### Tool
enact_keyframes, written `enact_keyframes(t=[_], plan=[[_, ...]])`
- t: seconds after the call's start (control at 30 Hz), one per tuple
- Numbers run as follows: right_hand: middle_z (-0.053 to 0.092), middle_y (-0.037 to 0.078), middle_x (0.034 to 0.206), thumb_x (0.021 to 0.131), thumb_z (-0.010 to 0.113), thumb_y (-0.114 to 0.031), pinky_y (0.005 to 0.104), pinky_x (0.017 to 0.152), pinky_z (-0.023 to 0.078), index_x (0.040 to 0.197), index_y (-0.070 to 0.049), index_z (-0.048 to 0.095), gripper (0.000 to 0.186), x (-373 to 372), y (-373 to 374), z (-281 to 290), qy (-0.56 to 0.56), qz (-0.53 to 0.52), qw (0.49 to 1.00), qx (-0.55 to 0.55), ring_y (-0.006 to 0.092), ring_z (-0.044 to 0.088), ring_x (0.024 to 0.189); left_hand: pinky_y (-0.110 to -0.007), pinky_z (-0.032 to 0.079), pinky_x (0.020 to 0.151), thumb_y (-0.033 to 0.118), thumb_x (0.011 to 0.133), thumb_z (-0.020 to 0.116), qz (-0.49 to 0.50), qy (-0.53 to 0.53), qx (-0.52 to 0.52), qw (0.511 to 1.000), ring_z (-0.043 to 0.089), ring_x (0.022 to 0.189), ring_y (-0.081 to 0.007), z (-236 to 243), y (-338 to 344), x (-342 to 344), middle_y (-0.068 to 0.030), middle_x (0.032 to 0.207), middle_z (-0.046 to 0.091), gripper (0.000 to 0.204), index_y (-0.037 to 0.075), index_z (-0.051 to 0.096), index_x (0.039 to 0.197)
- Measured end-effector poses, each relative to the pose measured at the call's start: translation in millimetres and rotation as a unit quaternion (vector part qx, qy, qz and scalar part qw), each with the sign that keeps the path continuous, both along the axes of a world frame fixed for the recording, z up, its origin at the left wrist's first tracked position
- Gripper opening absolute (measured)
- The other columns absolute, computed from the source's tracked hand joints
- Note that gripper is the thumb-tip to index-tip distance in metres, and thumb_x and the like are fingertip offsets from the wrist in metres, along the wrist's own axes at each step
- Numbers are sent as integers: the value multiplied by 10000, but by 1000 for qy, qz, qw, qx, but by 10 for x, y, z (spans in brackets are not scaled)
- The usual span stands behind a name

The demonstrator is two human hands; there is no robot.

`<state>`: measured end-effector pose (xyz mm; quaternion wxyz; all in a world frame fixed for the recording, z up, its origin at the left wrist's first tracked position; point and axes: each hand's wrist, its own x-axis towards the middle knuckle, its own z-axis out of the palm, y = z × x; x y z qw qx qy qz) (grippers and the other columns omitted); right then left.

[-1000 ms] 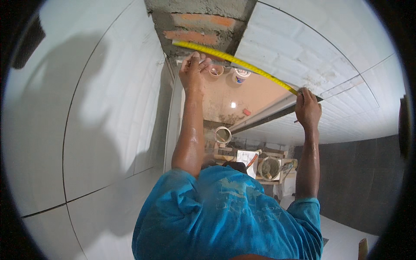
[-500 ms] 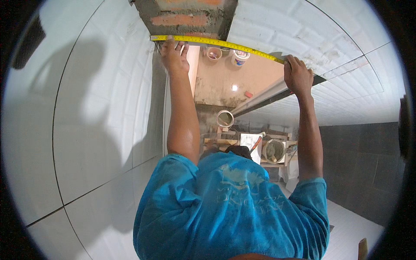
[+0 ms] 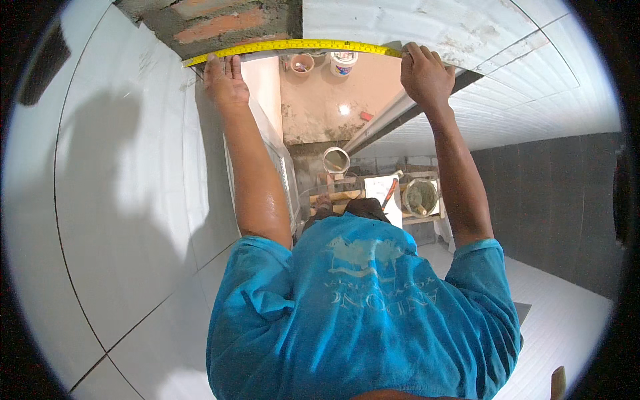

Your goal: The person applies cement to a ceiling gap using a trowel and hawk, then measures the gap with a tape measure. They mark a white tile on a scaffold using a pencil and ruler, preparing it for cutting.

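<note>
A yellow tape measure blade (image 3: 300,45) stretches in a slight arch across the lower edge of bare brick and mortar (image 3: 223,25) and the white wall tile (image 3: 380,21) beside it. My left hand (image 3: 227,81) is at the blade's left end by the corner, its fingers stretched up and slightly apart, with fingertips against the blade's lower edge. Closed at the blade's right end is my right hand (image 3: 428,75), its fingers curled round the tape measure; the case is hidden in the grip. Both arms are raised.
Below the blade is an opening with a brown bucket (image 3: 302,65) and a white tub (image 3: 343,63) on its floor. Lower down stand a pale bucket (image 3: 336,160), a wooden frame (image 3: 343,197) and a round mortar bucket (image 3: 421,198). White tiled wall (image 3: 127,200) is at left, dark tiles (image 3: 553,187) at right.
The view has shifted, so the tape and both hands sit further left and higher in the picture. My left hand's fingers are straighter; the blade is still stretched between the hands.
</note>
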<state>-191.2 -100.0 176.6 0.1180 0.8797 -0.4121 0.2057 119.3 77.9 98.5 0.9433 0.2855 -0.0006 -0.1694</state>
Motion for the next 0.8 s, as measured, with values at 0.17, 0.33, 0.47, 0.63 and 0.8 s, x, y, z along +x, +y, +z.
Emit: enact_keyframes(t=[0.17,0.33,0.47,0.63,0.8], plan=[[652,52,1069,872,535,-244,608,859,421,1115,-173,582,257,83,121,-46,-3,-58,998,20,260,620,1056,-371,533,956,195,944,621,2,-21,22,1000,560,1126,-275,-1,8,15,-162,1205,545,435,5,439,1290],[666,107,1031,979,387,-287,565,796,474,1088,-145,579,263,129,221,-88,-77,-64,988,117,345,644,951,-378,533,980,180,961,589,-6,-35,12,999,552,1145,-291,-36,13,50,-177,1237,522,456,-23,403,1324],[663,130,1016,978,377,-266,514,751,492,1066,-135,580,257,96,301,-133,-47,-47,980,188,376,643,906,-386,528,986,178,964,582,-3,-47,21,999,547,1152,-303,-49,5,54,-184,1244,514,459,-35,395,1325],[663,144,998,973,377,-257,511,738,483,1034,-129,588,255,45,337,-195,-41,-45,974,219,371,643,899,-399,525,989,173,962,579,-10,-62,6,998,529,1168,-319,-16,28,37,-195,1253,504,481,-46,380,1342],[664,164,958,940,434,-251,545,742,508,1036,-117,589,226,64,284,-210,-50,-39,977,204,386,662,881,-403,526,992,167,962,577,-7,-49,21,999,537,1143,-316,35,46,2,-193,1236,512,459,-54,399,1322]])
